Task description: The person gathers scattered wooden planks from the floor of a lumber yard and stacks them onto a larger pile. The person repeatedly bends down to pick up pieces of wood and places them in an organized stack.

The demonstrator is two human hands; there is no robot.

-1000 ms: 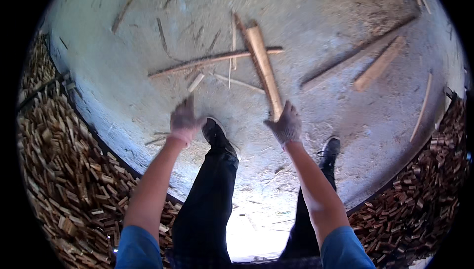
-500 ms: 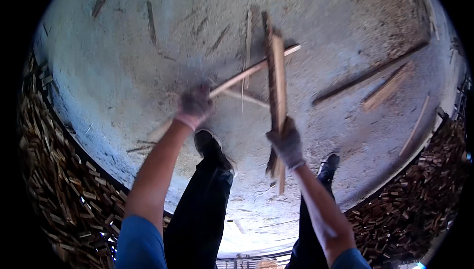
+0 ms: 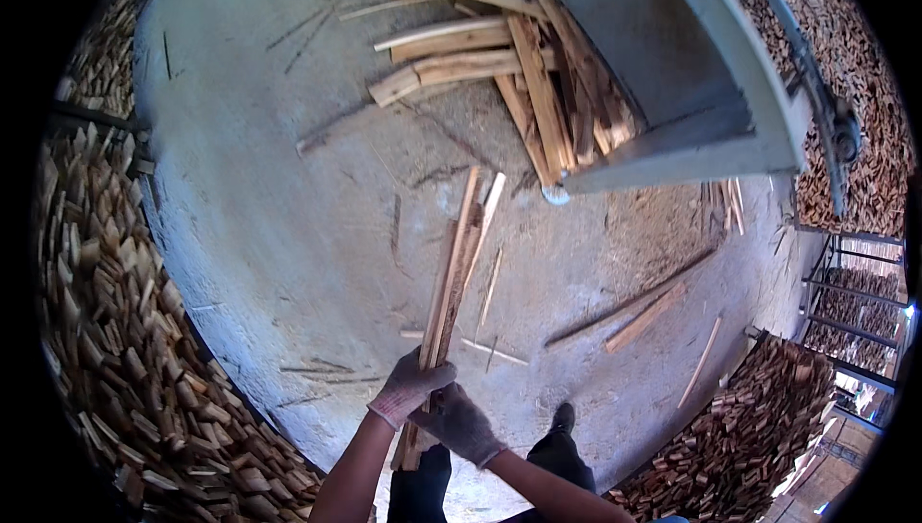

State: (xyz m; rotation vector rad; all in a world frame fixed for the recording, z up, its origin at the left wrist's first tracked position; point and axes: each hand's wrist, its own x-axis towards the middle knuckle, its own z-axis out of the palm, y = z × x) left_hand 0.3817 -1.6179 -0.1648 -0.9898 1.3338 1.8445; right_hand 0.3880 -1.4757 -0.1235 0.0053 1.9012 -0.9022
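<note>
A small bundle of rough wooden strips (image 3: pixel 448 292) points upward and away from me, some with dark bark. My left hand (image 3: pixel 413 389), in a pale knitted work glove, is closed round the bundle low down. Just below it my right hand (image 3: pixel 464 426), in a darker grey glove, is closed on the lower part, its fingertips partly hidden by the wood. The strips' tops fan slightly apart. Thin loose sticks (image 3: pixel 495 350) lie on the concrete floor beyond my hands.
Ahead stands a grey metal bin (image 3: pixel 663 62), with several split planks (image 3: pixel 540 81) spilling from its mouth. Stacked firewood (image 3: pixel 125 312) lines the left, with another pile (image 3: pixel 735 427) at right. A long dark stick (image 3: pixel 629 298) and a short slab (image 3: pixel 645 317) lie on the floor.
The single stick in my left hand and the strips in my right have come together into one bundle. The view has tilted up, bringing in the metal bin and planks.
</note>
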